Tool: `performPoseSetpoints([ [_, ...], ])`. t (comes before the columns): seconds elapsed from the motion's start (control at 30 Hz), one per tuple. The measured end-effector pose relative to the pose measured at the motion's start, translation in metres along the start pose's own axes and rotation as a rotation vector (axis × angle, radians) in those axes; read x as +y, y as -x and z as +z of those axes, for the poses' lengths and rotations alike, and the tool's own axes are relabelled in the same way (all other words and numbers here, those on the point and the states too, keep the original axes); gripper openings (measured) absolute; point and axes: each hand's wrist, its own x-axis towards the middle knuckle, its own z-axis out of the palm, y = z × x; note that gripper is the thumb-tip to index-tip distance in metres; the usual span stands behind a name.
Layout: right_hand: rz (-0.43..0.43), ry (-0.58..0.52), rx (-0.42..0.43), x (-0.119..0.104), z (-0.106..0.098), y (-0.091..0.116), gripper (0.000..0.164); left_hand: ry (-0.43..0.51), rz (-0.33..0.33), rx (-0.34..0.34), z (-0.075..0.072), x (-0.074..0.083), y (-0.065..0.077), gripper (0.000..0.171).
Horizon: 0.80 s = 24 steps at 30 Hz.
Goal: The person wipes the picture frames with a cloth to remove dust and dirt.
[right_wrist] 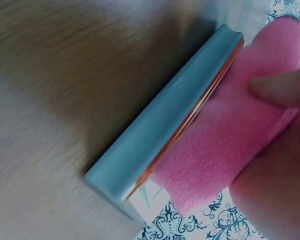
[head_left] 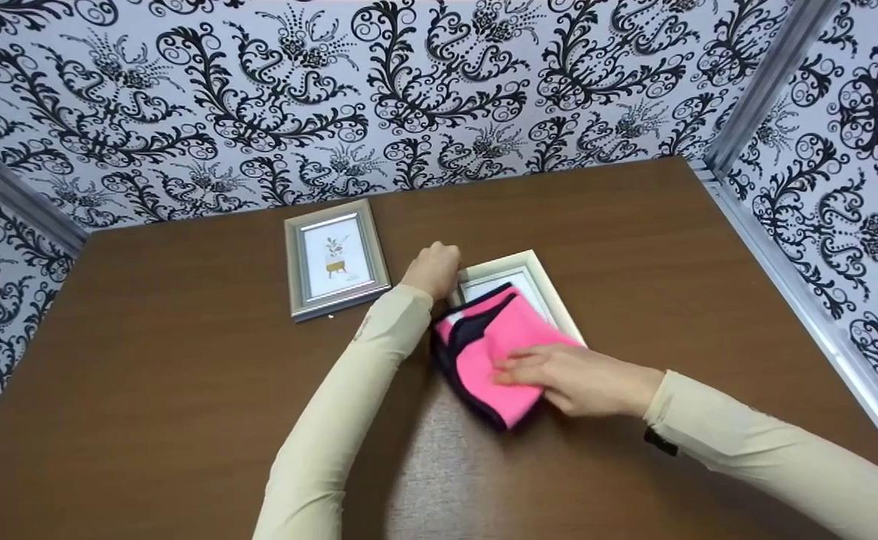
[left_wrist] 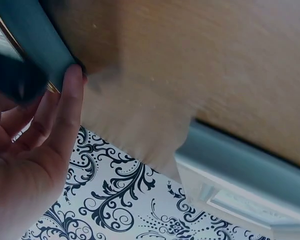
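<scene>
In the head view a light picture frame (head_left: 558, 300) lies tilted on the brown table, partly covered by a pink plush cloth (head_left: 483, 367) with black edging. My left hand (head_left: 433, 271) grips the frame at its upper left corner; the left wrist view shows the fingertips (left_wrist: 72, 82) against the frame's outer side (left_wrist: 32, 37). On the right, my right hand (head_left: 573, 375) holds the cloth against the face of the frame. Up close, in the right wrist view, the cloth (right_wrist: 205, 155) bunches under a finger along the frame's inner edge.
A second picture frame (head_left: 337, 259) with a small plant print lies to the left of my left hand. The table (head_left: 184, 390) meets a wall (head_left: 439, 97) with a black-and-white scroll pattern at the back. Metal strips (head_left: 806, 292) edge the right side.
</scene>
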Motion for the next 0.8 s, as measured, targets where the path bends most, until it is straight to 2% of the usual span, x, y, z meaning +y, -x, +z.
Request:
performPoseSetpoints([
  [0.2, -0.074, -0.032, 0.013, 0.004, 0.000, 0.004, 0.049, -0.045, 0.036, -0.051, -0.001, 0.004, 0.002, 0.014],
  [0.33, -0.096, -0.027, 0.047, 0.007, 0.003, 0.002, 0.049, -0.042, 0.005, -0.043, 0.000, 0.008, 0.005, 0.016],
  [0.47, -0.100, 0.036, 0.103, 0.011, 0.007, 0.001, 0.051, -0.039, -0.030, -0.026, 0.000, 0.011, 0.006, 0.018],
  [0.6, -0.009, 0.174, 0.115, 0.012, 0.008, 0.005, 0.054, -0.049, -0.045, 0.001, 0.002, 0.011, 0.005, 0.020],
  [0.8, 0.178, 0.477, 0.106, 0.000, 0.003, 0.017, 0.055, -0.096, -0.053, 0.005, 0.002, 0.010, 0.004, 0.021],
])
